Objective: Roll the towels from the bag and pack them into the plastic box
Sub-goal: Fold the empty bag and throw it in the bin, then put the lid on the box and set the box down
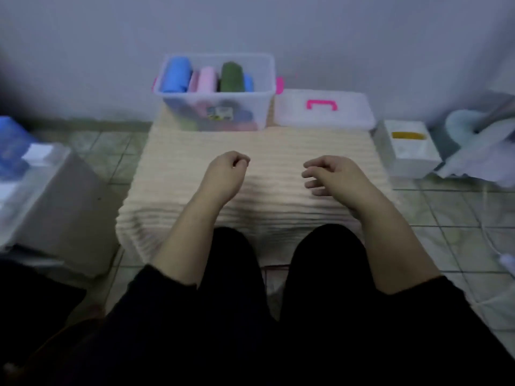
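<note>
A clear plastic box (264,79) with pink latches stands at the far edge of a cream ribbed mat (273,146). Inside it stand rolled towels: a blue one (176,75), a pink one (206,79), a green one (232,76) and another blue one (249,82) partly hidden. My left hand (225,174) hovers over the mat with its fingers curled in and nothing in it. My right hand (334,176) hovers to the right with fingers loosely apart, holding nothing. No towel lies on the mat.
The box's lid (323,108) with a pink handle lies right of the box. A white tissue box (408,147) sits further right, beside pale fabric (479,151). A grey box (55,201) and something blue (11,146) stand at the left. Tiled floor surrounds the mat.
</note>
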